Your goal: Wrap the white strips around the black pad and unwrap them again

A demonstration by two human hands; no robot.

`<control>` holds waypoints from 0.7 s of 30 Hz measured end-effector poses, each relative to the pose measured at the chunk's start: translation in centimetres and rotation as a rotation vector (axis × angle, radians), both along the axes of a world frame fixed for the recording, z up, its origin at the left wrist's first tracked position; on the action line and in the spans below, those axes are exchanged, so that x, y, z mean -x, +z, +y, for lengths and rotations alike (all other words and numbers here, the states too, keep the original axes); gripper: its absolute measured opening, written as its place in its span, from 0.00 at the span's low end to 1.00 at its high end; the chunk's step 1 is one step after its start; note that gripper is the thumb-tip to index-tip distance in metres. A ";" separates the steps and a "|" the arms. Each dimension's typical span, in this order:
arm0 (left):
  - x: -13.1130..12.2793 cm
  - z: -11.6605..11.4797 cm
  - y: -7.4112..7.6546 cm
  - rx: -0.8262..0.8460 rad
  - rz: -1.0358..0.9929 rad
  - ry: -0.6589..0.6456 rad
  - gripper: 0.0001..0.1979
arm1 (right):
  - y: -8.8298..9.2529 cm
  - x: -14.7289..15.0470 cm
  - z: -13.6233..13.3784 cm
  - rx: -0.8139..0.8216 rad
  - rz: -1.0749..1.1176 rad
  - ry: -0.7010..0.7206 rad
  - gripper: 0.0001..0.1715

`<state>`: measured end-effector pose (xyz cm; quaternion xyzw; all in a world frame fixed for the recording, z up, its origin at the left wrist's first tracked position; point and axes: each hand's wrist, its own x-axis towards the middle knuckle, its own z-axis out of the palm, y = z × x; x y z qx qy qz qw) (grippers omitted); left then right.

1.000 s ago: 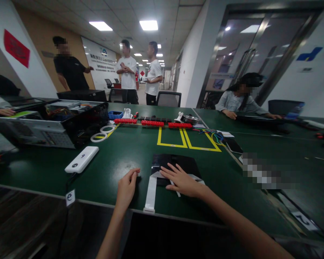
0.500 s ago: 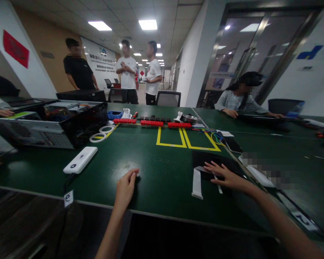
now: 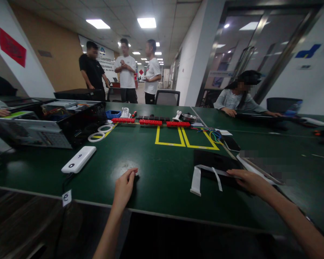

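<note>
My left hand (image 3: 125, 187) rests on the green table (image 3: 156, 169) near its front edge. Its fingers are curled together, the tips press on the surface, and nothing shows in them. My right hand (image 3: 250, 180) lies flat with its fingers stretched out on the right edge of a black board (image 3: 213, 160). Two white ribbon cables (image 3: 196, 178) trail from the board's near side toward me.
A white power bank (image 3: 78, 159) lies left of my left hand, its cable running over the edge. An open computer case (image 3: 45, 124) stands at the left with white tape rings (image 3: 97, 136) beside it. Yellow tape squares (image 3: 186, 138), red strips (image 3: 150, 122) and loose wires (image 3: 214, 135) lie further back. People stand and sit around.
My right hand has slid the black board with its ribbon cables from in front of me to the right, ending at its right edge. My left hand stayed put. A person in black walked right.
</note>
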<state>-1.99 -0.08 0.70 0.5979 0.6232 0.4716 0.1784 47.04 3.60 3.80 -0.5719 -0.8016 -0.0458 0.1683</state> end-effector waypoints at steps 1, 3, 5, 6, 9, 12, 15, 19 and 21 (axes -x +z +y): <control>0.0 0.0 0.0 -0.002 0.001 0.000 0.15 | 0.3 0.3 0.1 0.042 -0.061 0.017 0.23; 0.0 0.0 0.1 0.001 0.003 -0.001 0.16 | 0.9 0.9 0.5 0.136 -0.197 0.071 0.22; 0.0 -0.1 0.2 0.013 0.001 -0.002 0.16 | 1.7 1.6 0.8 0.181 -0.276 0.087 0.22; 0.0 -0.1 0.3 0.022 -0.001 -0.003 0.16 | 2.1 1.9 0.9 0.191 -0.288 0.087 0.22; -0.1 -0.1 0.4 0.043 -0.008 -0.006 0.16 | 3.6 2.2 1.1 0.154 -0.276 0.041 0.23; -0.1 -0.1 0.4 0.048 -0.013 -0.009 0.16 | 5.7 1.6 1.4 0.004 -0.282 -0.142 0.22; -0.1 0.0 0.3 0.044 -0.015 -0.007 0.16 | 7.5 0.5 1.9 -0.090 -0.325 -0.407 0.22; 0.0 -0.1 0.3 0.038 -0.023 -0.006 0.16 | 8.2 -1.2 3.1 -0.062 -0.338 -0.637 0.23; 0.0 -0.1 0.3 0.047 -0.036 -0.012 0.16 | 7.8 -1.9 3.6 -0.081 -0.316 -0.699 0.22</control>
